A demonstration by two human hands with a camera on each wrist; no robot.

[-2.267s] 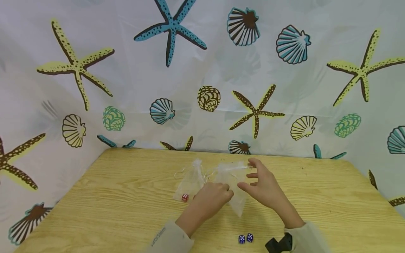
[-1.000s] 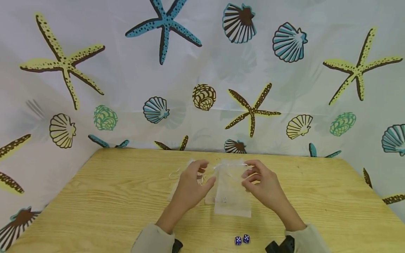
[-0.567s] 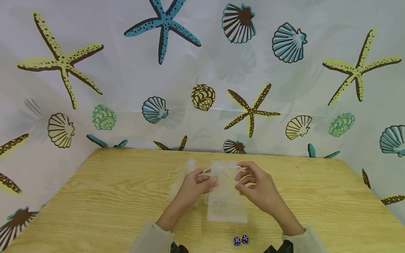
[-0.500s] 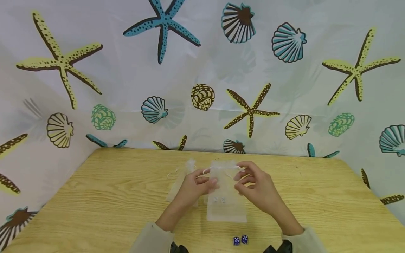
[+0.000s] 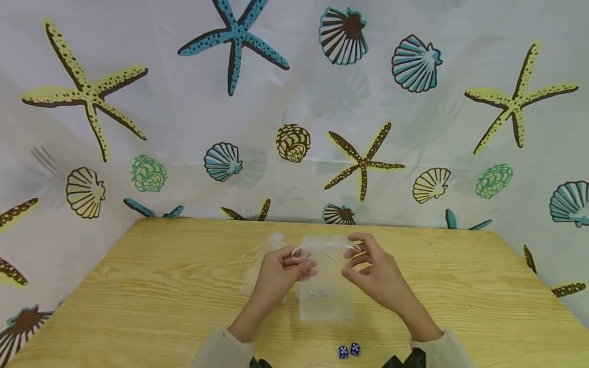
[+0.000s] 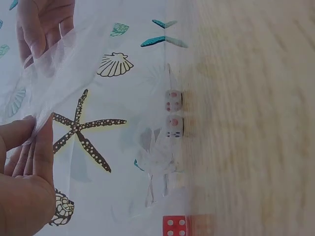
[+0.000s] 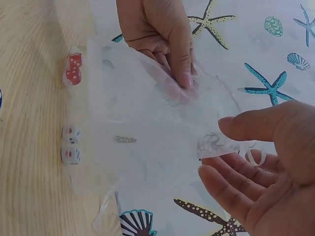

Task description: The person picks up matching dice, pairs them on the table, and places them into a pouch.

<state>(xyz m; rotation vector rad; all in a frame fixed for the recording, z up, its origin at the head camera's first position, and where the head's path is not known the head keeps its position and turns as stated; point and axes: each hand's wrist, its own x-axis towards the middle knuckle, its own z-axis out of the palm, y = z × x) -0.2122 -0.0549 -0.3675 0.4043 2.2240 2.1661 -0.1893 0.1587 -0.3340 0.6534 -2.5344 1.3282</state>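
Observation:
Between my hands hangs a sheer white drawstring pouch, mouth upward. My left hand pinches its left side between thumb and fingers, near a drawstring loop. At the other side, my right hand has its fingers curled behind the pouch's upper corner, with the thumb in front; a ribbon loop hangs by those fingers. Two white dice show through the mesh, inside another pouch on the table behind. Two red dice sit in a further pouch, partly covered by my left hand in the head view.
Two blue dice lie on the wooden table near its front, below the held pouch. A white curtain printed with starfish and shells hangs along the table's back and sides.
My left hand has come up from the table to the pouch's left side and grips it. The pouch, tilted at first, now hangs straight and has shifted slightly left. The blue dice stay put.

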